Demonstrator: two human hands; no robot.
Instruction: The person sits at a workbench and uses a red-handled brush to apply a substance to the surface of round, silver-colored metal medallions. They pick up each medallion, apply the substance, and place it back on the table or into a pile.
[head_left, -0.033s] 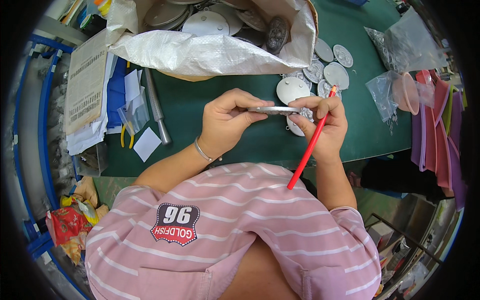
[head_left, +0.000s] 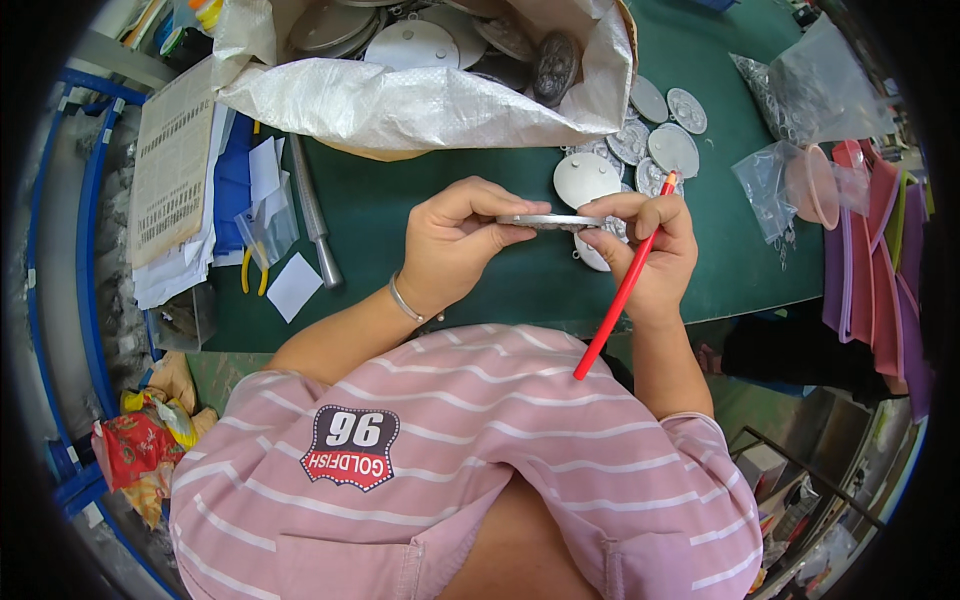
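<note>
A silver-grey oval metal medallion (head_left: 548,221) is held level, edge toward me, between both hands. My left hand (head_left: 452,242) pinches its left end between thumb and fingers. At the other end, the thumb and forefinger of my right hand (head_left: 655,262) grip the medallion. A red pencil (head_left: 618,305) is also tucked in my right hand, slanting down toward my shirt. Just beyond my right hand lie several similar medallions (head_left: 586,180), some plain side up and some with raised patterns. The underside of the held piece is mostly hidden.
Beyond my hands stands an open white woven sack (head_left: 400,105) full of metal discs. On the left are a tapered metal rod (head_left: 317,215), papers (head_left: 175,180) and yellow-handled pliers (head_left: 246,272). A pink cup (head_left: 812,187) and plastic bags (head_left: 825,90) sit at right on the green table (head_left: 370,190).
</note>
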